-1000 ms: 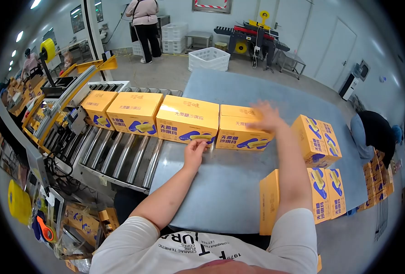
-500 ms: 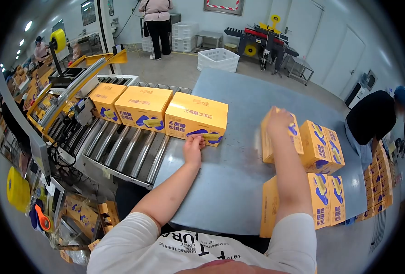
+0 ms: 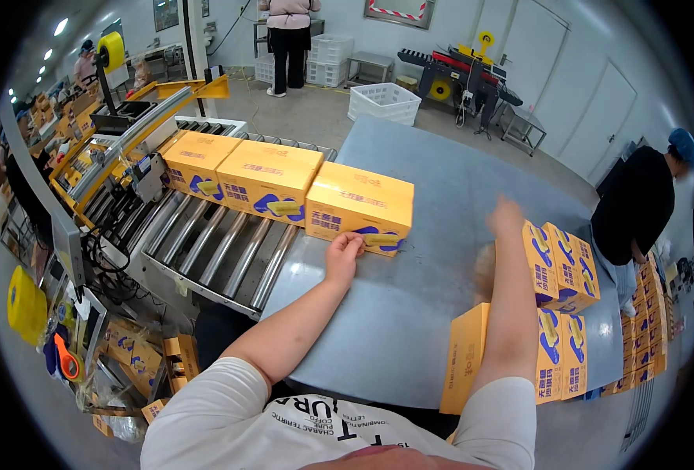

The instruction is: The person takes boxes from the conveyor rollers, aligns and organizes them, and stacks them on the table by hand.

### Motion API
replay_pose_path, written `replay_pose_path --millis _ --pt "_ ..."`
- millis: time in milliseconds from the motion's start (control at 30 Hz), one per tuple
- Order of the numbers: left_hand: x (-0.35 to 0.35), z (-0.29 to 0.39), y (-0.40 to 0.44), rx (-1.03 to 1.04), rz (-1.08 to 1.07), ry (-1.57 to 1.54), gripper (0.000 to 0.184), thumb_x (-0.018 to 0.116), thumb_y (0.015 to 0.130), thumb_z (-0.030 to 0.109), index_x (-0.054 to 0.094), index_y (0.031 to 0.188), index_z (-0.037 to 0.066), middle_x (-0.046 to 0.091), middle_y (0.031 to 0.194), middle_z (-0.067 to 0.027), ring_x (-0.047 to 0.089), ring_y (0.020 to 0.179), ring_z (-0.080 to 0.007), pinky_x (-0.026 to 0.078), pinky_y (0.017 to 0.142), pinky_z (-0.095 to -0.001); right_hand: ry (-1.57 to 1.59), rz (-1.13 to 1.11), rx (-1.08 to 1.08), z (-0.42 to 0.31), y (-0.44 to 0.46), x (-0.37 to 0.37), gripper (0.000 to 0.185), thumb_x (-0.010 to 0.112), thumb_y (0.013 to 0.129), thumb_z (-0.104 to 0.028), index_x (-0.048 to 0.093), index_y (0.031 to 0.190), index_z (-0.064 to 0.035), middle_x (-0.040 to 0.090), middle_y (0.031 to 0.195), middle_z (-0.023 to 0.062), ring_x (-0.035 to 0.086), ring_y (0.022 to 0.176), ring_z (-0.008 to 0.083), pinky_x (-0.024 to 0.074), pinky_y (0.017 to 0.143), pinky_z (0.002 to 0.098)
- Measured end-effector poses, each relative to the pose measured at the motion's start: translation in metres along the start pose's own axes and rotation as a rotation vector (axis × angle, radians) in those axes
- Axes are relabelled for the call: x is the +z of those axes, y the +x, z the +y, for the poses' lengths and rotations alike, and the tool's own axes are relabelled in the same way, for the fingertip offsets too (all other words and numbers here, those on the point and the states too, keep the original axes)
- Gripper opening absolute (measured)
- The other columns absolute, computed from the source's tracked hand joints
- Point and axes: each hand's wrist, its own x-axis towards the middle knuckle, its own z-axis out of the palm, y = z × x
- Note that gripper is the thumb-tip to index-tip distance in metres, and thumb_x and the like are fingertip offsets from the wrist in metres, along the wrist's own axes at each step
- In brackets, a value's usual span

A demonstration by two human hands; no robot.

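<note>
Two hands at the yellow boxes, head cam view
So the left hand (image 3: 345, 257), mid-frame, has its fingertips bunched in narrow against the lower front of the end box (image 3: 359, 207), last in a row running up-left from the metal table (image 3: 394, 313) onto the roller conveyor (image 3: 225, 243). Right hand (image 3: 506, 217) is a blur right of centre, by the upper-left corner of the upright box (image 3: 541, 266); honestly can't tell how wide its grip is. More boxes (image 3: 551, 356) sit lower right, under and beside that forearm.
</note>
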Motion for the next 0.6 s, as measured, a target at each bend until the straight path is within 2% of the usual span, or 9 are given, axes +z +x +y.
replay_pose_path --millis 133,233,333,433,533,600 --pt "0.001 0.004 -0.004 -0.024 -0.029 0.019 0.009 0.062 0.099 0.008 0.068 0.101 0.002 0.067 0.087 -0.0036 0.059 0.077 -0.0103 0.048 0.072 -0.0244 0.379 0.059 -0.432 -0.026 0.0 0.017 0.071 0.06 0.099 -0.05 0.045 0.155 -0.0102 0.047 0.156 0.0213 0.039 0.149 0.0348 0.0357 0.12 0.0403" --pt "0.001 0.002 -0.004 -0.017 -0.062 0.017 0.009 0.062 0.099 0.008 0.067 0.101 0.001 0.067 0.087 -0.0037 0.058 0.076 -0.0104 0.048 0.072 -0.0246 0.492 -0.041 -0.496 -0.057 -0.014 0.016 0.075 0.058 0.099 -0.057 0.042 0.157 -0.014 0.043 0.159 0.0213 0.035 0.151 0.0345 0.0283 0.123 0.0479" --pt "-0.001 -0.002 -0.003 0.002 -0.084 0.047 0.015 0.059 0.099 0.015 0.069 0.101 0.003 0.069 0.09 -0.0039 0.061 0.078 -0.0109 0.05 0.075 -0.0254 0.321 -0.111 -0.393 -0.091 -0.049 -0.008 0.081 0.058 0.096 -0.064 0.038 0.16 -0.0181 0.044 0.158 0.0208 0.032 0.153 0.0334 0.019 0.125 0.0561" --pt "-0.001 0.001 -0.003 -0.016 -0.087 0.042 0.015 0.059 0.099 0.015 0.069 0.101 0.003 0.069 0.089 -0.0042 0.061 0.079 -0.0111 0.05 0.075 -0.0254 0.126 -0.127 -0.359 -0.091 -0.049 -0.012 0.099 0.067 0.084 -0.072 0.034 0.162 -0.0209 0.045 0.155 0.02 0.033 0.151 0.0349 0.0149 0.124 0.062" --pt "0.001 0.002 -0.003 -0.024 -0.069 0.068 0.016 0.059 0.099 0.015 0.069 0.101 0.003 0.069 0.088 -0.0042 0.061 0.079 -0.0112 0.05 0.075 -0.0254 0.218 -0.094 -0.563 -0.089 -0.054 -0.011 0.119 0.08 0.066 -0.074 0.033 0.162 -0.0228 0.048 0.152 0.0206 0.037 0.147 0.0378 0.0167 0.124 0.0606" --pt "0.001 0.002 -0.003 -0.024 -0.071 0.068 0.015 0.059 0.099 0.015 0.068 0.1 0.003 0.068 0.087 -0.0042 0.061 0.078 -0.0113 0.05 0.075 -0.0254 0.225 -0.147 -0.665 -0.101 -0.071 -0.017 0.12 0.087 0.06 -0.061 0.034 0.161 -0.0249 0.046 0.152 0.0203 0.038 0.144 0.0406 0.0221 0.122 0.0606"
